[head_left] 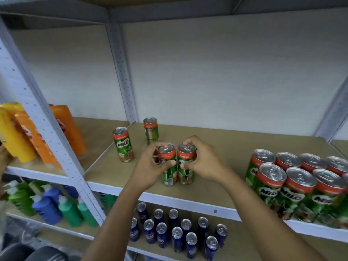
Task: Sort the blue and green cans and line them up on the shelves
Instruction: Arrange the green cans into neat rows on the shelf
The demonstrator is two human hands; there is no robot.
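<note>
Two green Milo cans stand side by side near the front of the upper shelf (216, 187). My left hand (150, 166) grips the left can (168, 166); my right hand (202, 161) grips the right can (185, 166). Two more green cans stand alone further back, one (123, 145) to the left and one (150, 130) near the shelf post. A block of several green cans (293, 187) fills the right end of this shelf. Several blue cans (177, 232) stand on the shelf below.
A perforated white upright (43, 117) divides this bay from the left one, where orange and yellow bottles (28, 136) stand. Green and blue bottles (49, 206) sit on the lower left shelf. Another person's hand shows at the left edge (3, 157).
</note>
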